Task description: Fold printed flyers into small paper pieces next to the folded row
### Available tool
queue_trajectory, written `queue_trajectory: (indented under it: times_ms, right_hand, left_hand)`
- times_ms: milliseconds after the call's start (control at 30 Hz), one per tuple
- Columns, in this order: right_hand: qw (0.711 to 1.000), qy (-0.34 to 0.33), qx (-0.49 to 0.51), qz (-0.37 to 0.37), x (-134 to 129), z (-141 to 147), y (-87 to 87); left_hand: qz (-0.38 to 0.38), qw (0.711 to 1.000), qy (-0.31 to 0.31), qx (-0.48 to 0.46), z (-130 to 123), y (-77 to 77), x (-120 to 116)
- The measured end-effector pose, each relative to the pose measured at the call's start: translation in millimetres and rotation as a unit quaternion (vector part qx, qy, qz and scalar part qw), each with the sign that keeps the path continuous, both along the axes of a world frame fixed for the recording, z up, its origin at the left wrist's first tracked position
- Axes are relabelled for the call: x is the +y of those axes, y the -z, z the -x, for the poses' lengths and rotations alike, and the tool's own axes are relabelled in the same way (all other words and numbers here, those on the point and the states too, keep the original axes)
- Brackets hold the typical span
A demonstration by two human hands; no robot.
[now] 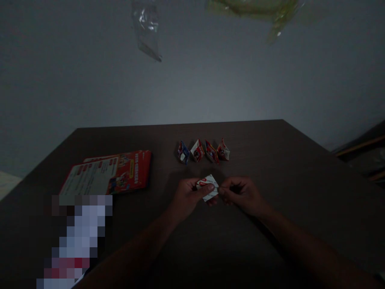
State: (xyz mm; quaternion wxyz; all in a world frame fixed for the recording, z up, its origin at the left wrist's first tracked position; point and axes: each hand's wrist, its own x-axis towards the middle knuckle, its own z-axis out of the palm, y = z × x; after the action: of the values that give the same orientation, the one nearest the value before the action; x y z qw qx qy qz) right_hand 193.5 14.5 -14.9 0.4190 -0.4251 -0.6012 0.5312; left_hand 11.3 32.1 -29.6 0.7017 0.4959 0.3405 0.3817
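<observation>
A small folded paper (207, 188), white with a red patch, is held over the dark table (192, 241). My left hand (189, 196) grips it from the left, the thumb lying across its face. On the other side, the fingertips of my right hand (240, 194) are pinched at the paper's right corner. Beyond both hands stand several small folded paper pieces in a row, among them a blue one (183, 153), a red and white one (197, 151) and a white and red one (223, 151) at the right end.
Red and white printed sheets (132, 170) lie stacked at the left of the table. A pixelated patch covers the lower left. Clear plastic (147, 28) and yellowish plastic (279, 24) hang on the wall behind. Dark shelving (367, 156) stands at the right.
</observation>
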Motion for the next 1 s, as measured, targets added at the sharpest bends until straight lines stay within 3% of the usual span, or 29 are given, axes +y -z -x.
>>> queue_trajectory:
  times_ms: [433, 833, 1000]
  right_hand:
    - [0.998, -0.034, -0.044, 0.006, 3.3, -7.5, 1.1]
    - [0.982, -0.062, -0.148, -0.102, 4.5, -6.6, -4.3]
    - [0.993, -0.061, -0.093, -0.041, 3.8, -6.6, -2.4]
  left_hand:
    - [-0.038, 0.997, 0.030, 0.054, 0.4, -6.8, 0.1]
    - [-0.046, 0.996, 0.005, 0.081, 0.1, -6.0, -0.8]
    - [-0.034, 0.998, 0.019, 0.054, -1.3, -5.6, -0.5]
